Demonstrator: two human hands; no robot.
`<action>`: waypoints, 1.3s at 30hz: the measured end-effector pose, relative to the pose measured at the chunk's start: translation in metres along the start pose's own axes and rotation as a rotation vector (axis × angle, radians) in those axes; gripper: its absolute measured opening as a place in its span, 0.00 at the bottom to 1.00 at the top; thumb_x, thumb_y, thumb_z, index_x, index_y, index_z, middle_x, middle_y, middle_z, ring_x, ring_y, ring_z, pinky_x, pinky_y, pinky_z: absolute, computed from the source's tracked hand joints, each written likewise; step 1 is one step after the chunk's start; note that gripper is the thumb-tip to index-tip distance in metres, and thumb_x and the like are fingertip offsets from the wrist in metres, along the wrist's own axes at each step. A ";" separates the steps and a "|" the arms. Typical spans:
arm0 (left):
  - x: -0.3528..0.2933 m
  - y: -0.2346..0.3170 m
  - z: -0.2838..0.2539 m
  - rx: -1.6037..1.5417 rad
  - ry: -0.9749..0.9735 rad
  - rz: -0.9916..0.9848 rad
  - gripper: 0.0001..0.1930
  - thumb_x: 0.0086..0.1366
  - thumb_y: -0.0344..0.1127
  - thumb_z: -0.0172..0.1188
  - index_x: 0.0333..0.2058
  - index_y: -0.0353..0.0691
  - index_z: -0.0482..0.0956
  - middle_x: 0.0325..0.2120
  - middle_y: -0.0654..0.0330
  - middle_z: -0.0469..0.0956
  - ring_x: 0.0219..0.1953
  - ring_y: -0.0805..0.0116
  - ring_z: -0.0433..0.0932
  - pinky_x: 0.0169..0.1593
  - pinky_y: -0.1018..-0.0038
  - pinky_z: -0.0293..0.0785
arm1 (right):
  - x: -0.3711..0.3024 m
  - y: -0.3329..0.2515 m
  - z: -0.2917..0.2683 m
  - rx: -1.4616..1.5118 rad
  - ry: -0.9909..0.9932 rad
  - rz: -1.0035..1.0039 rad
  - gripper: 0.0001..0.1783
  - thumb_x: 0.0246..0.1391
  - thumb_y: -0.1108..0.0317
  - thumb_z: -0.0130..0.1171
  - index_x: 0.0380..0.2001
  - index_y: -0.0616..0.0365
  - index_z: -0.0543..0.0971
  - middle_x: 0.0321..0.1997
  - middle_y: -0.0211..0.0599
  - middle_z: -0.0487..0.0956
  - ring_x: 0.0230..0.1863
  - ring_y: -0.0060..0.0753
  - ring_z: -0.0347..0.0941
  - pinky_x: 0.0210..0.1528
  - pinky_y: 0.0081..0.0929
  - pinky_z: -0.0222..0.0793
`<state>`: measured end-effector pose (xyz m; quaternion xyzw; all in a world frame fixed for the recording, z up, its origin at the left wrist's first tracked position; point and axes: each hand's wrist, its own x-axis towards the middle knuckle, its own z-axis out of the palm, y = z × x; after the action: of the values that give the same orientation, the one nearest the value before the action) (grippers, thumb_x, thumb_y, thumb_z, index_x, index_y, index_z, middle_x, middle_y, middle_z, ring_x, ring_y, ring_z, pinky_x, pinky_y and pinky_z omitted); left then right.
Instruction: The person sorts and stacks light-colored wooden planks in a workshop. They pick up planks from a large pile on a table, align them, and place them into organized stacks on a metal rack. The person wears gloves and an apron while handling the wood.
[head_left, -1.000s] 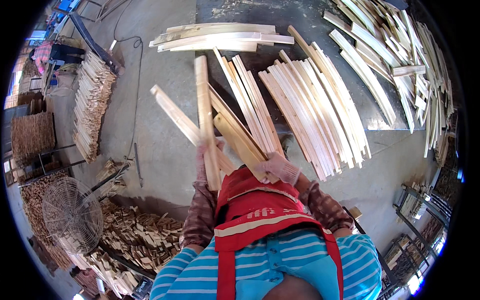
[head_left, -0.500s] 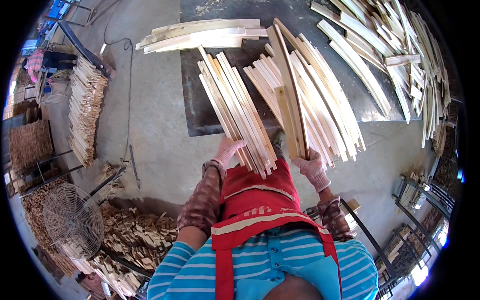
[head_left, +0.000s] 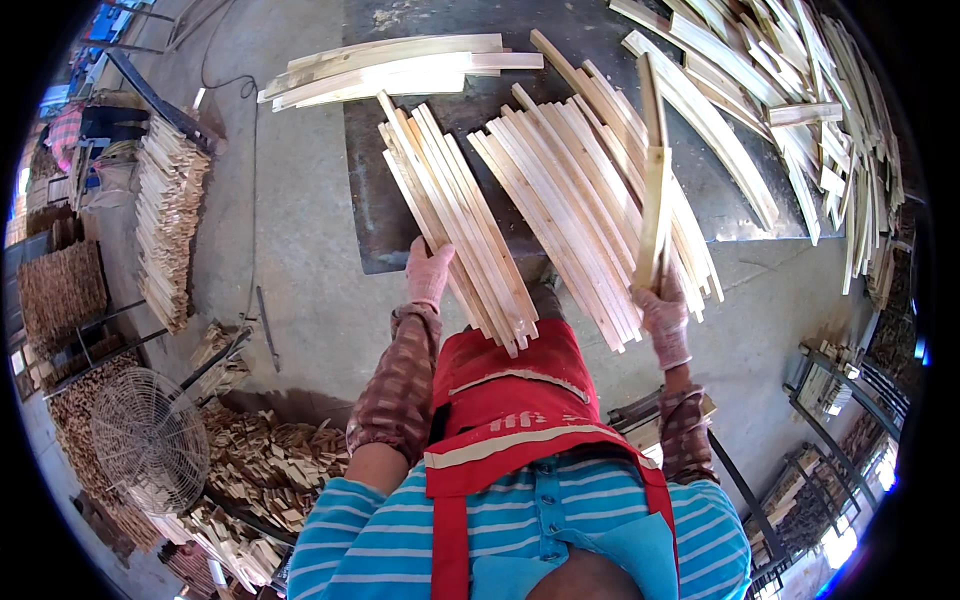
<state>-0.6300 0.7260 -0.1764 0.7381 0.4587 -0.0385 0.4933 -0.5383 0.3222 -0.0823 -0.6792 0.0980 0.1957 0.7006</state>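
My right hand (head_left: 663, 320), in a pale pink glove, is closed around the near end of a wooden strip (head_left: 655, 210). A longer strip (head_left: 649, 95) shows behind its far end; both stand tilted above the right pile of strips (head_left: 560, 190). On the left, my gloved left hand (head_left: 428, 272) lies against the left edge of a narrower row of wooden strips (head_left: 455, 220). Thumb and fingers are apart there, and I see nothing held between them. Both rows point away from me, their near ends close to my red apron (head_left: 520, 385).
Beyond the rows lie crosswise boards (head_left: 390, 75) on a dark sheet (head_left: 365, 220). A loose heap of strips (head_left: 790, 90) fills the far right. Stacked wood (head_left: 170, 220), a round fan guard (head_left: 150, 440) and a bent-over person (head_left: 95, 130) are at left.
My right hand has moved right with the strips, away from the middle of the right pile, uncovering it. The left hand has slid left and away from me along its row's edge.
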 end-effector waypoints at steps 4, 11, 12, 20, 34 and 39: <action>0.006 -0.012 0.000 -0.124 -0.013 0.028 0.22 0.59 0.38 0.67 0.51 0.34 0.77 0.43 0.53 0.84 0.44 0.59 0.82 0.50 0.66 0.77 | 0.027 -0.030 -0.051 -0.020 0.073 0.056 0.41 0.55 0.84 0.61 0.72 0.60 0.61 0.51 0.32 0.78 0.44 0.24 0.76 0.46 0.21 0.76; -0.006 -0.020 0.003 -0.178 0.019 -0.013 0.21 0.62 0.40 0.67 0.49 0.32 0.78 0.39 0.56 0.83 0.41 0.67 0.80 0.45 0.69 0.77 | 0.032 -0.028 -0.044 -0.311 -0.079 0.095 0.35 0.57 0.78 0.64 0.68 0.62 0.67 0.47 0.28 0.80 0.41 0.19 0.75 0.45 0.18 0.73; -0.018 -0.016 0.003 -0.118 0.027 -0.068 0.22 0.62 0.41 0.68 0.49 0.32 0.78 0.39 0.54 0.83 0.42 0.65 0.81 0.46 0.68 0.77 | 0.023 -0.033 -0.024 -0.354 -0.079 0.087 0.37 0.58 0.77 0.64 0.70 0.61 0.65 0.45 0.25 0.79 0.39 0.17 0.72 0.43 0.18 0.72; -0.066 -0.051 0.027 -0.817 -0.227 -0.310 0.26 0.63 0.36 0.68 0.56 0.31 0.72 0.42 0.54 0.81 0.42 0.62 0.81 0.45 0.66 0.80 | -0.016 -0.016 0.078 -0.100 -0.338 0.239 0.44 0.58 0.77 0.60 0.75 0.57 0.55 0.48 0.25 0.74 0.40 0.16 0.69 0.41 0.14 0.69; -0.057 -0.086 -0.053 -0.747 -0.184 -0.221 0.22 0.69 0.34 0.61 0.59 0.38 0.69 0.43 0.61 0.79 0.41 0.68 0.79 0.44 0.70 0.79 | -0.027 0.043 0.301 -0.917 -0.584 0.241 0.43 0.61 0.57 0.57 0.76 0.45 0.51 0.62 0.58 0.73 0.55 0.55 0.77 0.57 0.40 0.72; -0.035 -0.087 -0.065 -0.503 -0.384 -0.221 0.26 0.68 0.37 0.62 0.61 0.38 0.68 0.46 0.62 0.79 0.44 0.71 0.77 0.47 0.71 0.77 | -0.018 0.091 0.308 -0.894 -0.522 0.040 0.31 0.63 0.56 0.54 0.68 0.49 0.66 0.60 0.58 0.72 0.60 0.62 0.71 0.58 0.50 0.70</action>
<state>-0.7387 0.7614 -0.1856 0.5182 0.4296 -0.1158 0.7304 -0.6311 0.6246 -0.1405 -0.8387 -0.1605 0.3949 0.3390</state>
